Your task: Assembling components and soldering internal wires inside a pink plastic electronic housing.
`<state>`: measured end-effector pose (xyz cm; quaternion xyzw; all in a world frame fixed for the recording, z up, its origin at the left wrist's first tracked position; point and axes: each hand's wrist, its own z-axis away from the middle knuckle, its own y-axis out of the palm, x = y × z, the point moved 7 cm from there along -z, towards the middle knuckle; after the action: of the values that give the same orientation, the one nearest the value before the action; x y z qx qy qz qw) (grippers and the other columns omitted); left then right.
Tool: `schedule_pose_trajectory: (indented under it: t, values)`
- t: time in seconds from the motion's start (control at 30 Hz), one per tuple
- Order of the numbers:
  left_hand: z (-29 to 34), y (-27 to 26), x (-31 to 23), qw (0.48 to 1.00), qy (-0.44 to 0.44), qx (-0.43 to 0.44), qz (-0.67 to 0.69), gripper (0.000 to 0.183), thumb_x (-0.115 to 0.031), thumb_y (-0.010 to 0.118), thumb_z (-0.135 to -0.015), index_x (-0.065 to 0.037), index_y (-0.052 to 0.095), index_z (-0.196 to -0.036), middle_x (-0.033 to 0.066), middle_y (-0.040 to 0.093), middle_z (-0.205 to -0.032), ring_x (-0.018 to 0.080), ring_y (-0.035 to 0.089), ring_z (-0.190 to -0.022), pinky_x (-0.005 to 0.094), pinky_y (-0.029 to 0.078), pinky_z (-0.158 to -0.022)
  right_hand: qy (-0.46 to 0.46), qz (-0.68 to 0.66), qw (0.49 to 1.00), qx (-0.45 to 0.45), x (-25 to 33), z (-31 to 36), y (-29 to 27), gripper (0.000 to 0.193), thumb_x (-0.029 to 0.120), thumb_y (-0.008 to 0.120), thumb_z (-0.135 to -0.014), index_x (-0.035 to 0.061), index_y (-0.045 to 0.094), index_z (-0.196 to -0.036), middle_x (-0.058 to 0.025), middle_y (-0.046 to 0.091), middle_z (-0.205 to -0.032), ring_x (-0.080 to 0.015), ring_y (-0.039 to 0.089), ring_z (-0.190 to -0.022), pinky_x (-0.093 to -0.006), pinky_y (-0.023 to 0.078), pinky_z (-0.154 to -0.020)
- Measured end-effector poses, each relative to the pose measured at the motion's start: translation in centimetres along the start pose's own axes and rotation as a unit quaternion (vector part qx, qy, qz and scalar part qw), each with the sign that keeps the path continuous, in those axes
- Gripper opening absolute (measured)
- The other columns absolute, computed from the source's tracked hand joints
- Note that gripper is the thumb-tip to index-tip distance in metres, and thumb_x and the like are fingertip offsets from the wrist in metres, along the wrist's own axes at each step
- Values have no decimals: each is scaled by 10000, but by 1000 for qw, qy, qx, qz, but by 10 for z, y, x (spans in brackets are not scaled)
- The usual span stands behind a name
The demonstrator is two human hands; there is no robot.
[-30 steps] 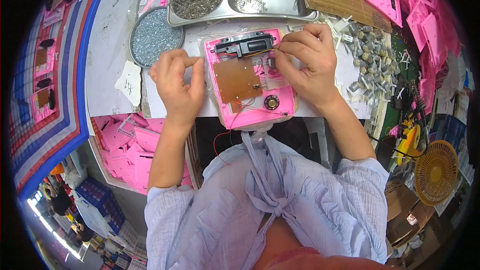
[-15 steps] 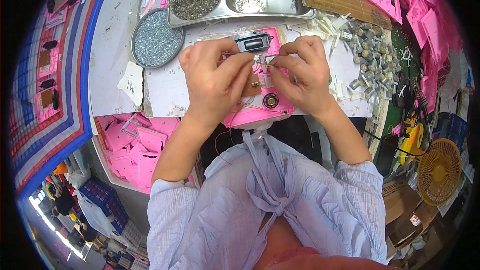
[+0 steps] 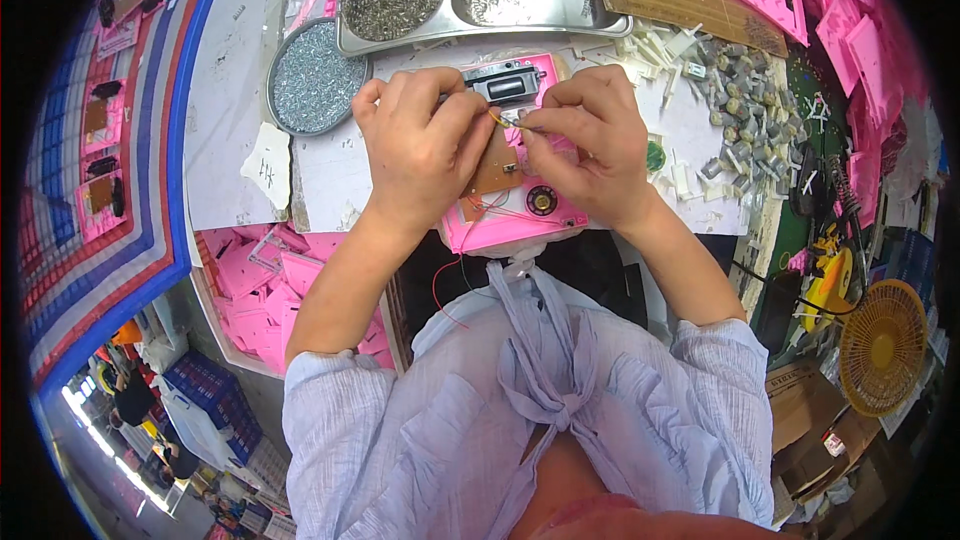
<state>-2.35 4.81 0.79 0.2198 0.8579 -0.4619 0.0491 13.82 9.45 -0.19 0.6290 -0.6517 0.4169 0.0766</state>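
thin yellow wire [image 3: 496,117] is pinched by the left hand [image 3: 420,145] at 9 o'clock and right hand [image 3: 596,148] at 3, above the pink casing [image 3: 490,234]; probably super light, floppy, easily snapped at the ends; best gripped by its insulation tbh

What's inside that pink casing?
Visible in the pink casing: black module, part of a brown board, round dark part, thin red wires. The left hand covers the board's left side; the right hand hides part of the casing's right side.
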Motion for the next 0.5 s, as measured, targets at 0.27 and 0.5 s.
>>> schedule_pose_trajectory:
  t: [0.27,0.5]
  values:
    - [2,5,-1,999,26,-28,23,178,-184,830,-729,-158,715,-863,-23,644,-940,175,595,-840,394,308,-862,-30,3,1000,6,6,-1,0,209,56,797,-674,101,729,-866,-44,663,-908,-279,586,-872,-383,506,-735]
    - [1,8,-3,994,50,60,78,153,-205,820,-752,-154,712,-847,-17,609,-853,200,574,-819,425,331,-864,-27,17,999,12,4,-1,-2,197,60,801,-663,89,730,-844,-48,665,-891,-277,591,-869,-380,506,-731]
